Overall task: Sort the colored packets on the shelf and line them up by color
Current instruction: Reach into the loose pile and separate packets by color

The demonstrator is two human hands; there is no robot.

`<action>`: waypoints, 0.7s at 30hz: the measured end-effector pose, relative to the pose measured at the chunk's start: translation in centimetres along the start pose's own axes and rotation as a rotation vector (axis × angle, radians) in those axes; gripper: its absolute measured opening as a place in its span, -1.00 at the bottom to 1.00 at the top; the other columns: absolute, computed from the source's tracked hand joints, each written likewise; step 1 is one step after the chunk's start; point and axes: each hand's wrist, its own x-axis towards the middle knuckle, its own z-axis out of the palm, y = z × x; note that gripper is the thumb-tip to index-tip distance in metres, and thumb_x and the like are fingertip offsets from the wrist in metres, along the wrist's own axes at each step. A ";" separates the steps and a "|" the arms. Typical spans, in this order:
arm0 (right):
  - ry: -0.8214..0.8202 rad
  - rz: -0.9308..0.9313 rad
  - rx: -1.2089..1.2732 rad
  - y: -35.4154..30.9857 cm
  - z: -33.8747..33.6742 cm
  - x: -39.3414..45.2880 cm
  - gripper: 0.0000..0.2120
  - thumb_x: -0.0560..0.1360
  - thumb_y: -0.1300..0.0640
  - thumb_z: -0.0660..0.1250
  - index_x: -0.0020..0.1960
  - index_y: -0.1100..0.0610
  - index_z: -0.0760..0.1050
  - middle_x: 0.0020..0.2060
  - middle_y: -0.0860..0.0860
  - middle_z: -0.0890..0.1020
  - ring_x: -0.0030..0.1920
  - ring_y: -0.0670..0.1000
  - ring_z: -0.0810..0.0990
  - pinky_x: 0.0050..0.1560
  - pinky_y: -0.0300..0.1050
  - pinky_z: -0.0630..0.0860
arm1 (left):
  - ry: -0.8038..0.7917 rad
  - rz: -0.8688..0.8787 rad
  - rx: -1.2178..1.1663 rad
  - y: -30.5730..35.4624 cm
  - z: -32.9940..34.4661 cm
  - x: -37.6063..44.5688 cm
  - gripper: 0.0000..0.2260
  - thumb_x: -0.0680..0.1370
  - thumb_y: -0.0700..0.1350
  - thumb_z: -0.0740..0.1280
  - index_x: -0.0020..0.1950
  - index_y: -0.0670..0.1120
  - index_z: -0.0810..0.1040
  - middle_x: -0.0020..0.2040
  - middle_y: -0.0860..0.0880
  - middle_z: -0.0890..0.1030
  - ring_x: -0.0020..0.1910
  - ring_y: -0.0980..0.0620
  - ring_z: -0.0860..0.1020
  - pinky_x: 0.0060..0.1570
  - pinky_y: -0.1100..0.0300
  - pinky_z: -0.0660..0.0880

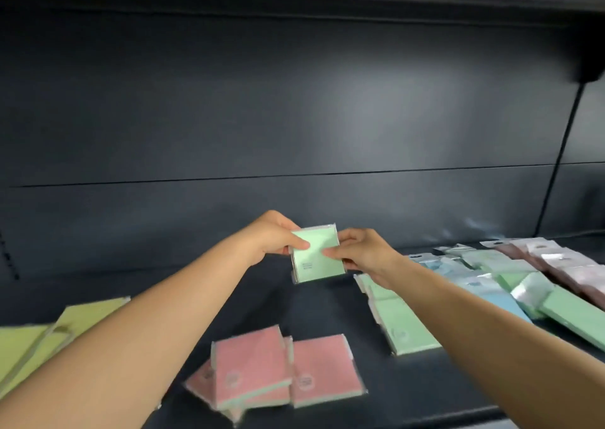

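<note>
Both hands hold one small stack of light green packets (317,255) above the dark shelf (327,304). My left hand (273,237) pinches its left edge, thumb on top. My right hand (358,252) pinches the right edge. Below my right forearm lies a row of green packets (404,325). Pink packets (278,369) sit in a loose overlapping pile at the front middle. Yellow-green packets (39,337) lie at the front left, partly hidden by my left arm.
At the right, mixed packets lie in overlapping rows: blue (487,292), green (569,314) and brownish pink (563,265). The shelf's dark back wall (294,117) rises behind. The shelf's front edge (425,420) runs along the bottom.
</note>
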 end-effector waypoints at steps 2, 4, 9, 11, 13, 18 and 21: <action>0.018 0.002 -0.037 0.1 -3.0 -2.5 -0.78 0.37 0.22 0.51 -0.03 0.23 0.57 -0.28 0.04 0.61 -0.29 -0.05 0.56 -0.29 -0.25 0.47 | -0.005 0.001 -0.034 1.6 3.0 -1.4 -0.76 0.41 -0.31 0.46 0.07 -0.25 0.60 -0.14 -0.06 0.62 -0.17 0.08 0.59 -0.13 0.32 0.58; 0.040 0.010 -0.068 0.6 -5.8 -4.9 -0.84 0.36 0.22 0.51 -0.14 0.24 0.57 -0.39 0.02 0.53 -0.40 -0.06 0.45 -0.38 -0.28 0.38 | -0.009 -0.013 -0.055 2.7 6.1 -2.7 -0.72 0.40 -0.29 0.47 0.10 -0.25 0.60 -0.07 -0.09 0.63 -0.12 0.05 0.60 -0.12 0.31 0.58; 0.018 0.058 -0.121 2.6 -9.9 -9.5 -0.87 0.37 0.30 0.49 -0.23 0.25 0.53 -0.27 0.11 0.61 -0.32 0.00 0.57 -0.34 -0.26 0.51 | 0.013 -0.051 -0.041 3.5 12.4 -5.6 -0.69 0.39 -0.27 0.49 0.11 -0.29 0.59 -0.16 -0.06 0.61 -0.20 0.08 0.59 -0.13 0.31 0.58; 0.028 0.072 -0.197 3.3 -10.4 -10.6 -0.84 0.36 0.30 0.49 -0.24 0.25 0.49 -0.30 0.09 0.60 -0.35 -0.05 0.58 -0.36 -0.30 0.54 | 0.060 -0.079 0.050 3.1 14.1 -6.3 -0.65 0.37 -0.23 0.52 0.11 -0.27 0.59 -0.13 -0.06 0.61 -0.17 0.05 0.59 -0.01 0.25 0.55; 0.047 0.091 -0.306 4.1 -10.4 -11.2 -0.73 0.35 0.28 0.50 -0.35 0.20 0.40 -0.40 0.04 0.52 -0.42 -0.05 0.53 -0.34 -0.27 0.56 | 0.107 -0.112 0.128 2.5 15.2 -6.8 -0.62 0.35 -0.20 0.54 0.14 -0.22 0.58 -0.10 -0.06 0.61 -0.15 0.04 0.59 0.07 0.24 0.52; 0.013 0.163 -0.417 5.3 -10.0 -11.3 -0.73 0.35 0.24 0.50 -0.38 0.18 0.42 -0.38 0.05 0.60 -0.32 0.04 0.65 -0.18 -0.14 0.63 | 0.137 -0.173 0.158 1.4 16.4 -7.7 -0.72 0.35 -0.19 0.53 0.02 -0.14 0.59 -0.13 -0.04 0.62 -0.21 0.06 0.59 -0.07 0.26 0.53; 0.047 0.136 -0.626 5.0 -9.8 -11.1 -0.64 0.32 0.10 0.50 -0.45 0.14 0.34 -0.64 -0.07 0.51 -0.49 -0.07 0.52 -0.41 -0.26 0.43 | 0.171 -0.172 0.206 1.4 16.7 -8.1 -0.81 0.36 -0.16 0.53 -0.11 -0.12 0.58 -0.07 -0.06 0.63 -0.12 0.00 0.61 0.07 0.14 0.55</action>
